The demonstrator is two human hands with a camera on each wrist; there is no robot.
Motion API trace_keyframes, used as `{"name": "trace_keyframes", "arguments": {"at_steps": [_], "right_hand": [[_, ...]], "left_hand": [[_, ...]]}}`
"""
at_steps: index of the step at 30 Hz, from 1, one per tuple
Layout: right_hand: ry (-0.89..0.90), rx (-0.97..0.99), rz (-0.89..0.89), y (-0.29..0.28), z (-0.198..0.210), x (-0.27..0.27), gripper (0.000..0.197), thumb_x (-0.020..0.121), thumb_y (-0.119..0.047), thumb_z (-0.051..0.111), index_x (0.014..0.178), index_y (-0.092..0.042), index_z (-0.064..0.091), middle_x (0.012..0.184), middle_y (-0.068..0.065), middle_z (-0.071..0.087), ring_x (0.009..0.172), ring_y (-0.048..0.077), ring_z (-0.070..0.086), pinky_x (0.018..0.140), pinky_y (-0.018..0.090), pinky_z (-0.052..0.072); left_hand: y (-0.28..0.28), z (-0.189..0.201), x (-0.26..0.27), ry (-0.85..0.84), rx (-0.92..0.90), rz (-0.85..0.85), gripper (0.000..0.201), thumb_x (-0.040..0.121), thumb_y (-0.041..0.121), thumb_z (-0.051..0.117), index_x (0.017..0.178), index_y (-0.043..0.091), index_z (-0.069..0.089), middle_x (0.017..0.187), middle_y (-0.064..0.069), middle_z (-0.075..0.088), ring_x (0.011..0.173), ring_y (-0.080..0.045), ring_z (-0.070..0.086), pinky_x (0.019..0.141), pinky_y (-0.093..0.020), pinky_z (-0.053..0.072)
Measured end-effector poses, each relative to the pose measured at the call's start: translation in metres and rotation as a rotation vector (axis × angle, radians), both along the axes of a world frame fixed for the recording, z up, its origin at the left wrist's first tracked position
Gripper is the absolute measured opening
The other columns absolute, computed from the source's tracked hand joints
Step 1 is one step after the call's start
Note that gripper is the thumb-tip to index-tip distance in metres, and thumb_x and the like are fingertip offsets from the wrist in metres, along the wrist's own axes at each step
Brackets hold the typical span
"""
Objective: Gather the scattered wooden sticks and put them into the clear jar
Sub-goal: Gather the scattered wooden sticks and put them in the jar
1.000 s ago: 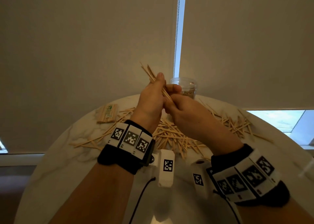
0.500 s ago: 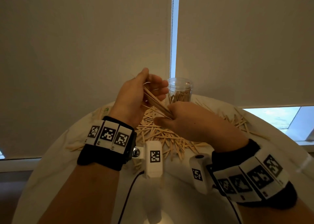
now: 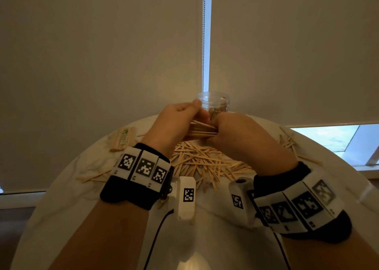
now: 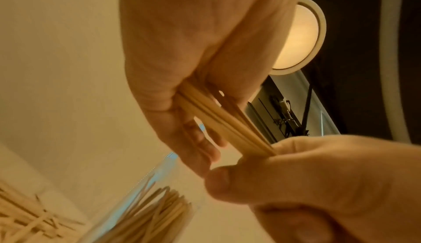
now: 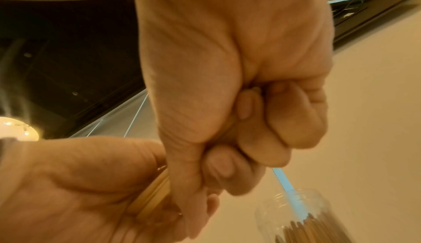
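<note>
A bundle of thin wooden sticks (image 3: 202, 130) lies level between my two hands, just in front of the clear jar (image 3: 214, 103). My left hand (image 3: 180, 120) grips its left end, and my right hand (image 3: 227, 130) is curled round its right end. The left wrist view shows the bundle (image 4: 218, 119) running from my left palm (image 4: 182, 77) into my right fist (image 4: 318, 174). The jar (image 5: 303, 216) holds several sticks standing upright. A pile of loose sticks (image 3: 205, 163) covers the table (image 3: 61, 198) under my hands.
A wrapped pack of sticks (image 3: 123, 137) lies at the table's far left. More loose sticks (image 3: 289, 144) are scattered at the right, a few (image 3: 94, 177) at the left. Roller blinds with a bead chain (image 3: 203, 38) hang behind the jar.
The bundle has turned from slanting up-left to lying level. My left hand has closed round its left end. Both hands have moved closer to the jar.
</note>
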State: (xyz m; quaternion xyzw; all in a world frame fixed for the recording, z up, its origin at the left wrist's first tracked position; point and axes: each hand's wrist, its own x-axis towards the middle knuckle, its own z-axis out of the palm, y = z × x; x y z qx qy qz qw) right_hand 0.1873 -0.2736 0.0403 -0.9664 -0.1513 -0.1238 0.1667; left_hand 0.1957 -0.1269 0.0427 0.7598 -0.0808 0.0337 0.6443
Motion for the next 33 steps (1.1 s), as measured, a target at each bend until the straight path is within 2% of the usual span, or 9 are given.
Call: {"name": "trace_keyframes", "arguments": {"at_steps": [3, 5, 8, 10, 14, 16, 19, 25, 33], "right_hand": [[0.033, 0.026, -0.006, -0.005, 0.004, -0.001, 0.017, 0.088, -0.04, 0.066, 0.093, -0.025, 0.073, 0.073, -0.005, 0.065, 0.065, 0.01, 0.059, 0.054, 0.024, 0.04], [0.031, 0.013, -0.022, -0.005, 0.003, -0.001, 0.018, 0.088, -0.042, 0.067, 0.091, -0.025, 0.072, 0.073, -0.004, 0.064, 0.066, 0.012, 0.059, 0.055, 0.025, 0.04], [0.04, 0.01, -0.01, 0.001, 0.003, -0.001, 0.02, 0.088, -0.039, 0.067, 0.099, -0.023, 0.072, 0.074, -0.005, 0.062, 0.067, 0.012, 0.059, 0.058, 0.025, 0.042], [0.105, 0.033, 0.039, 0.003, 0.005, -0.002, 0.021, 0.086, -0.038, 0.071, 0.1, -0.024, 0.072, 0.073, -0.007, 0.064, 0.065, 0.01, 0.06, 0.057, 0.022, 0.042], [0.148, 0.079, 0.124, 0.005, 0.006, -0.005, 0.022, 0.081, -0.045, 0.076, 0.085, -0.026, 0.066, 0.073, -0.008, 0.066, 0.065, 0.009, 0.064, 0.053, 0.021, 0.039], [0.074, 0.104, 0.115, 0.005, 0.005, -0.004, 0.035, 0.077, -0.057, 0.074, 0.083, -0.024, 0.063, 0.072, -0.007, 0.065, 0.065, 0.008, 0.061, 0.054, 0.023, 0.038], [-0.049, 0.165, 0.107, 0.002, 0.002, -0.001, 0.047, 0.08, -0.071, 0.059, 0.081, -0.024, 0.061, 0.069, -0.004, 0.064, 0.063, 0.009, 0.059, 0.054, 0.024, 0.039], [-0.293, 0.075, -0.02, 0.006, -0.002, 0.003, 0.062, 0.098, -0.065, 0.028, 0.07, -0.023, 0.065, 0.054, -0.004, 0.055, 0.05, 0.008, 0.051, 0.051, 0.025, 0.033], [-0.198, 0.196, -0.042, -0.008, 0.005, 0.003, 0.052, 0.096, -0.057, 0.047, 0.073, -0.019, 0.075, 0.053, -0.002, 0.058, 0.047, 0.009, 0.05, 0.051, 0.024, 0.033]], "left_hand": [[0.002, 0.002, 0.004, -0.017, -0.268, 0.151, 0.036, 0.09, 0.046, 0.066, 0.11, 0.016, 0.064, 0.1, -0.004, 0.075, 0.087, -0.021, 0.074, 0.073, -0.036, 0.06], [0.007, 0.008, 0.006, 0.054, -0.393, 0.172, 0.039, 0.092, 0.053, 0.059, 0.106, 0.017, 0.066, 0.099, -0.004, 0.076, 0.089, -0.021, 0.074, 0.075, -0.038, 0.057], [0.004, 0.007, 0.001, 0.082, -0.081, 0.012, 0.046, 0.096, 0.053, 0.052, 0.093, 0.011, 0.072, 0.089, -0.006, 0.077, 0.081, -0.022, 0.074, 0.065, -0.031, 0.058], [0.004, 0.002, 0.0, 0.0, 0.169, 0.038, 0.047, 0.095, 0.051, 0.056, 0.082, 0.01, 0.074, 0.074, -0.005, 0.076, 0.067, -0.019, 0.072, 0.053, -0.024, 0.053], [0.024, -0.008, 0.011, -0.006, 0.363, 0.043, 0.06, 0.084, 0.062, 0.063, 0.081, 0.003, 0.073, 0.059, -0.009, 0.059, 0.043, -0.015, 0.047, 0.045, -0.024, 0.039], [0.031, -0.012, 0.014, 0.004, 0.251, 0.048, 0.061, 0.08, 0.059, 0.07, 0.087, -0.002, 0.07, 0.061, -0.011, 0.055, 0.044, -0.015, 0.042, 0.045, -0.024, 0.036], [0.033, -0.015, 0.018, -0.014, 0.043, 0.112, 0.041, 0.083, 0.041, 0.076, 0.078, 0.002, 0.066, 0.055, -0.003, 0.053, 0.042, -0.011, 0.041, 0.042, -0.021, 0.036], [0.01, -0.018, 0.017, 0.022, -0.168, 0.035, 0.026, 0.094, 0.033, 0.065, 0.093, 0.007, 0.072, 0.066, -0.005, 0.063, 0.046, -0.01, 0.051, 0.04, -0.018, 0.04], [0.005, -0.016, 0.019, 0.029, -0.156, 0.126, 0.045, 0.094, 0.054, 0.057, 0.082, 0.012, 0.069, 0.067, -0.005, 0.066, 0.048, -0.013, 0.055, 0.046, -0.023, 0.044]]}}
